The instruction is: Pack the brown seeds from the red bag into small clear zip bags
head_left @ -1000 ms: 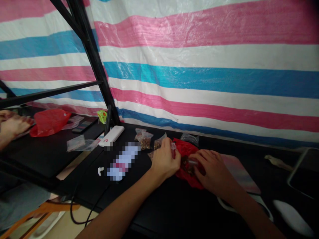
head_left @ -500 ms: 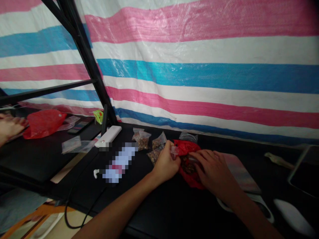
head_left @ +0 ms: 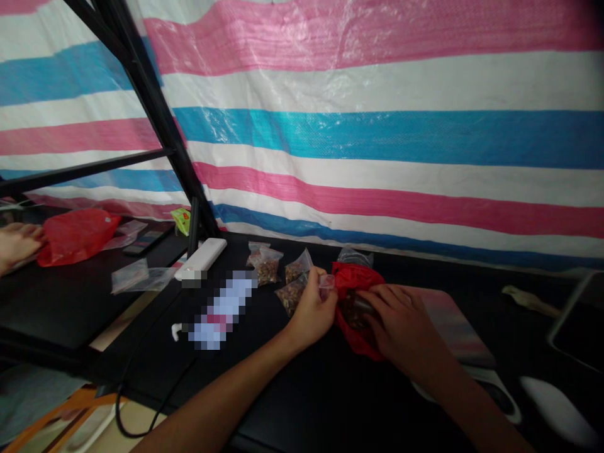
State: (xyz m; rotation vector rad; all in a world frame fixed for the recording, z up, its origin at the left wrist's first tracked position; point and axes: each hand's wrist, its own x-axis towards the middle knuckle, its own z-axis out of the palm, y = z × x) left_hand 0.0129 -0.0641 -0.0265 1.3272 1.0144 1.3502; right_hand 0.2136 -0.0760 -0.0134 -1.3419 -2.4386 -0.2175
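My left hand (head_left: 314,314) is closed, pinching a small clear plastic bag (head_left: 326,283) at the left edge of an open red plastic bag (head_left: 358,275). Brown dried bits (head_left: 352,308) lie inside the red bag. My right hand (head_left: 401,318) reaches into it from the right, fingers bent over a dark, smooth piece that I cannot make out. Beside my left hand, small zip bags filled with brown bits stand on the black table: one filled zip bag (head_left: 291,294) is partly behind the hand, another filled zip bag (head_left: 268,270) farther left.
A blurred-out phone-like rectangle (head_left: 221,311) and a white power strip (head_left: 202,259) lie to the left. A pinkish flat pad (head_left: 443,321), a white mouse-shaped thing (head_left: 557,409) and a dark-screened device (head_left: 578,327) are at right. At far left, another person's hand (head_left: 19,245) touches a red bag (head_left: 78,236).
The view has shifted slightly, so most table items sit a little farther left. My right fingers have moved slightly within the red bag; my left hand keeps its pinch on the clear bag.
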